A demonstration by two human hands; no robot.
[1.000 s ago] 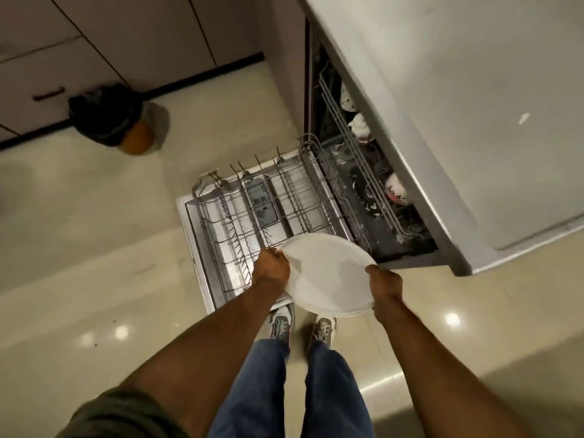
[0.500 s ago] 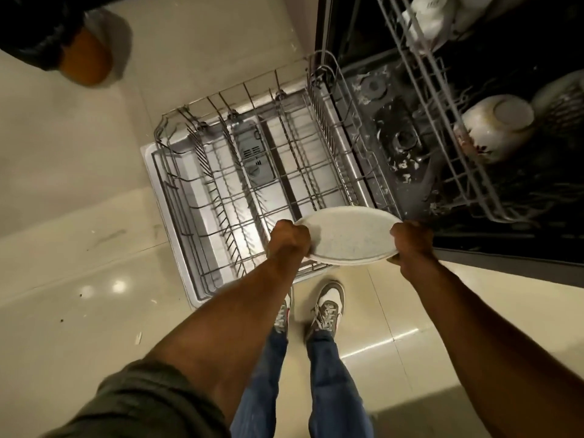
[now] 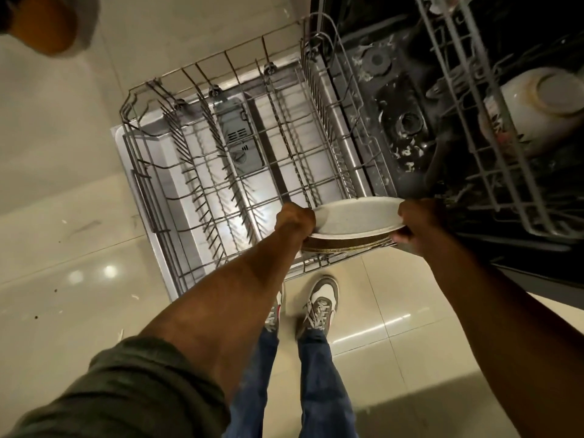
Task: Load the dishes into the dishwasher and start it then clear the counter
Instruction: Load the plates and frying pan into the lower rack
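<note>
1. My left hand (image 3: 294, 221) has its grip closed on the left rim of the plate (image 3: 355, 216), fingers curled under and the knuckles up.
2. My right hand (image 3: 417, 226) grips the right rim the same way, thumb on top and fingers wrapped beneath.
3. The plate is white with a speckled face, held tilted between both hands; a dark band with a gold pattern shows along its underside edge. I cannot tell whether a second dish sits under it.
4. It hangs over the near right corner of the lower rack (image 3: 240, 172), which is pulled out over the open dishwasher door (image 3: 177, 184); I cannot tell whether it touches the wires.
5. To the right, the upper rack (image 3: 493, 159) carries an overturned white bowl (image 3: 537, 105).
6. My shoes (image 3: 319, 305) stand on the tiled floor (image 3: 79, 248) just below the plate.
</note>
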